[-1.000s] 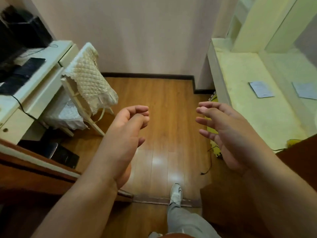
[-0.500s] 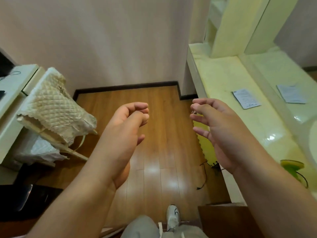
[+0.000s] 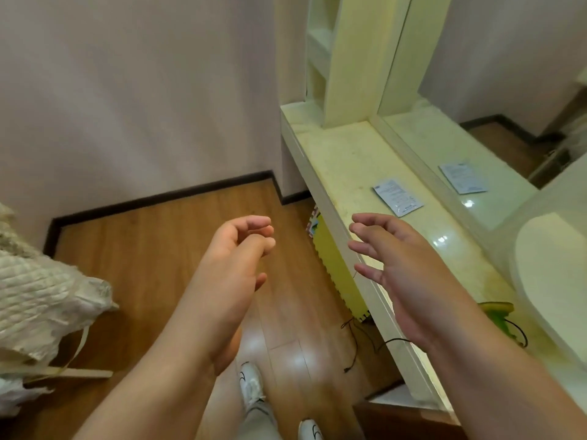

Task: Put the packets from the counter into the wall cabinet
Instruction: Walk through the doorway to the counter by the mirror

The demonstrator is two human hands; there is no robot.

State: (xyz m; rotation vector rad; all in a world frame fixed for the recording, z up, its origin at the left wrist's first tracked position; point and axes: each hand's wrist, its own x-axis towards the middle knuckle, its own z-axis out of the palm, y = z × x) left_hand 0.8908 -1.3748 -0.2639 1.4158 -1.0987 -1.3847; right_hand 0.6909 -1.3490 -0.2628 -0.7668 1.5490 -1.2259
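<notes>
At the far left of my view a quilted cream cover (image 3: 38,300) hangs over a wooden frame, well apart from the counter (image 3: 346,173) I take as my landmark. Next comes my left hand (image 3: 235,268), raised over the wooden floor (image 3: 152,249) short of the counter's front edge, its fingers curled loosely inward with nothing in them. Below it, a white shoe (image 3: 251,384) stands on the floor. My right hand (image 3: 403,271) hovers right over the counter's front edge, fingers spread and slightly bent, palm facing left, empty. The packet (image 3: 397,197) lies flat on the counter just beyond my right fingertips, a little to their right, not touching them. Behind it the mirror (image 3: 508,100) rising from the counter's back edge shows the packet's reflection. A green object (image 3: 498,312) sits on the counter to the right of my right wrist.
</notes>
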